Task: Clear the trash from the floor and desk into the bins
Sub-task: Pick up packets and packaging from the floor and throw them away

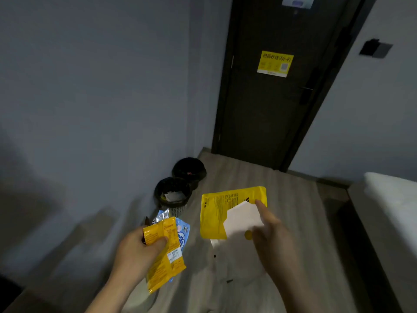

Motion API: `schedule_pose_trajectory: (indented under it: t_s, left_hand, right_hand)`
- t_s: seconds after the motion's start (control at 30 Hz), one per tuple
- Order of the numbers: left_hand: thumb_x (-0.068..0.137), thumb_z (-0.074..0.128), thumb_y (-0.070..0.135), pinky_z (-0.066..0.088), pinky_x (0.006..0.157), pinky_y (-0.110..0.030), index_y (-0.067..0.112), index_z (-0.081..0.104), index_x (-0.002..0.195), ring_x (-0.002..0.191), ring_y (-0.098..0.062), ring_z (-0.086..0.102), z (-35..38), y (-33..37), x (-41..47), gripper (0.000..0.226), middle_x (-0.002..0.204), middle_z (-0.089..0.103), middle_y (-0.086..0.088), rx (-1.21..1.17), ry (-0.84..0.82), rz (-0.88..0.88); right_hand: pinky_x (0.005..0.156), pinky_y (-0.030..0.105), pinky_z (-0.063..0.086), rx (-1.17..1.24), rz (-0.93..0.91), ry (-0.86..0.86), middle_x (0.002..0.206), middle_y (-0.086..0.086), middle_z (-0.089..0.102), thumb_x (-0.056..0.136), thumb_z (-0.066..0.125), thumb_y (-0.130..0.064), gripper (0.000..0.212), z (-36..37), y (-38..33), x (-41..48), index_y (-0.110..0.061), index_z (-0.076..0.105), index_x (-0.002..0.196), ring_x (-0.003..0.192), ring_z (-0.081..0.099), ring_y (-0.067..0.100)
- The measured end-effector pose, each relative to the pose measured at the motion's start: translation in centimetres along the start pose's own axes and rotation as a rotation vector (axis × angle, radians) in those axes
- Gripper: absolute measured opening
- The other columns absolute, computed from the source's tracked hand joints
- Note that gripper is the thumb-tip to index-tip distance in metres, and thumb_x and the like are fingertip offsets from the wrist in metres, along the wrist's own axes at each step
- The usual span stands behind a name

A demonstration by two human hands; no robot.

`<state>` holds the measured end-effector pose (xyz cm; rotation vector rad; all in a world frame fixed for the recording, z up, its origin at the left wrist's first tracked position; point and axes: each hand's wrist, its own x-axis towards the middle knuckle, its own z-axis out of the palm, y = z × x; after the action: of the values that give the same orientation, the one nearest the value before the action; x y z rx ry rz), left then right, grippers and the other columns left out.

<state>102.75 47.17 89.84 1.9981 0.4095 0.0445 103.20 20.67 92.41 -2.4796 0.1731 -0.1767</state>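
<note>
Dim room, wood-grain floor (259, 181), grey wall, dark door (270, 120) at 1 o'clock. Two black bins against the wall: near bin (176, 210) with white paper inside, far bin (203, 172) just behind it.

Left hand (135, 249) clenched round yellow sachets (162, 256) and a blue packet (183, 237), long axis roughly 12 to 6. Right hand (273, 233) pinches a yellow pouch (214, 215) with a white slip (242, 219) against it.

Near bin lies at 12 o'clock from the left hand and 10 o'clock from the right. The left is nearer, so it likely drops first.
</note>
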Motion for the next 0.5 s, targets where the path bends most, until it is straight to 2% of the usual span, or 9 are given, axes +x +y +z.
schedule_pose_trajectory:
  t_s: [0.1,0.23,0.37,0.5]
  left_hand:
    - [0.075,0.074,0.012,0.043,0.056,-0.027,0.014,0.067,0.071,0.065,-0.022,0.063,2.3,2.0,4.7,0.008,0.067,0.069,-0.010,-0.013,0.014,-0.010]
    - [0.061,0.069,0.031,0.049,0.061,-0.035,0.018,0.069,0.065,0.067,-0.027,0.066,4.8,5.3,10.1,0.013,0.063,0.069,-0.009,-0.022,0.041,-0.032]
    - [0.056,0.064,0.034,0.054,0.066,-0.045,0.032,0.069,0.068,0.067,-0.026,0.068,7.2,6.6,14.7,0.013,0.066,0.071,-0.005,-0.069,0.052,-0.067]
    - [0.056,0.064,0.030,0.054,0.066,-0.046,0.018,0.070,0.066,0.070,-0.032,0.068,9.3,7.5,18.5,0.017,0.065,0.070,-0.011,-0.060,0.052,-0.067]
  right_hand:
    - [0.090,0.033,0.048,0.048,-0.025,0.006,0.134,0.002,0.055,0.092,0.053,-0.011,0.063,0.4,0.5,6.1,-0.035,0.029,0.146,0.113,0.056,0.022]
    - [0.092,0.035,0.049,0.075,-0.044,-0.016,0.135,0.004,0.054,0.093,0.053,-0.010,0.063,0.1,1.2,13.5,-0.033,0.029,0.146,0.115,0.056,0.022]
    - [0.088,0.033,0.049,0.091,-0.092,-0.046,0.135,0.003,0.053,0.093,0.050,-0.009,0.062,0.4,2.2,19.7,-0.035,0.028,0.145,0.111,0.057,0.020]
    - [0.077,0.024,0.044,0.097,-0.100,-0.100,0.130,0.001,0.055,0.094,0.047,-0.011,0.061,1.3,3.3,24.2,-0.039,0.027,0.145,0.097,0.054,0.011]
